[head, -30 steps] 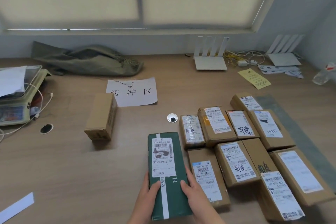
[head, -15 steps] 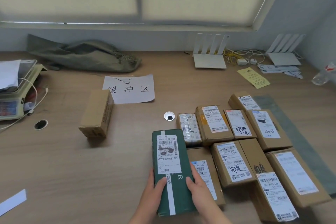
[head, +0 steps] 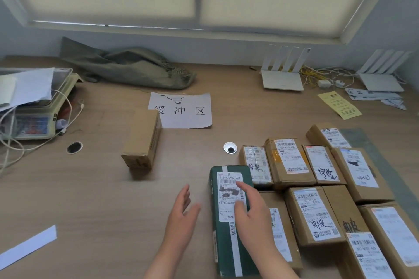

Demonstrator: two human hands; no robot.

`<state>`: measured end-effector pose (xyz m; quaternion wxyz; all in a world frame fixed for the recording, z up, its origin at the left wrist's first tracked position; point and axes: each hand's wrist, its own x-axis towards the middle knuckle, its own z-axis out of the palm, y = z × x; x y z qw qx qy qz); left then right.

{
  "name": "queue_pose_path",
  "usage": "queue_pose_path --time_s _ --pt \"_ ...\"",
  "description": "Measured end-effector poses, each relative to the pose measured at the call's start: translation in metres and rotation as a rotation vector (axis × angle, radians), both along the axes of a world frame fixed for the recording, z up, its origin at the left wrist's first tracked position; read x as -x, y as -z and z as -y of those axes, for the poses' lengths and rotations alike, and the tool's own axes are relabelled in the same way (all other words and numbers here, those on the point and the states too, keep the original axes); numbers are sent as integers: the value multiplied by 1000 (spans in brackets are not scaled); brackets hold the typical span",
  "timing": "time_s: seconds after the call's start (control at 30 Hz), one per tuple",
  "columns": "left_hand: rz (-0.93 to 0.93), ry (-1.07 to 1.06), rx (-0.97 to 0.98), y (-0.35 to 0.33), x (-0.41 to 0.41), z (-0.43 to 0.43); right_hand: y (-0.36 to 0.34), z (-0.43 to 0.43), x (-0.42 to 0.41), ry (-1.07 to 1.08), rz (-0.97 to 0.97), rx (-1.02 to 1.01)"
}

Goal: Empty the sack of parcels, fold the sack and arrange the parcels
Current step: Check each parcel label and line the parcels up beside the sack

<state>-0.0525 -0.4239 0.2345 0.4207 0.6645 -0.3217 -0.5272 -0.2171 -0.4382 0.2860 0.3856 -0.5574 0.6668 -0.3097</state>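
Note:
A green parcel (head: 226, 238) with a white label lies flat on the wooden table (head: 90, 210), against the left side of a block of several brown cardboard parcels (head: 315, 188). My right hand (head: 251, 208) rests flat on top of the green parcel, fingers spread. My left hand (head: 183, 213) hovers open just left of it, touching nothing. One brown parcel (head: 141, 140) stands alone further left. The olive sack (head: 127, 68) lies crumpled at the back by the wall.
A paper sign (head: 181, 110) lies behind the lone parcel. A scale (head: 34, 106) with papers and cables sits at the left. Two white routers (head: 283, 72) with wires stand at the back right, near a yellow slip (head: 339, 105). Two cable holes (head: 230, 147) pierce the table.
The green parcel has been set down beside the brown parcels. My left hand has let go and moved left; my right hand has slid onto the parcel's top.

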Motion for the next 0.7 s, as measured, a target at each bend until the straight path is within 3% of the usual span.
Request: queue_pose_path --time_s 0.43,0.7 --pt "117 -199 110 -11 -154 53 13 72 -150 -202 93 -115" --pt "190 -170 93 -7 -212 101 20 114 -222 -169 206 -261"
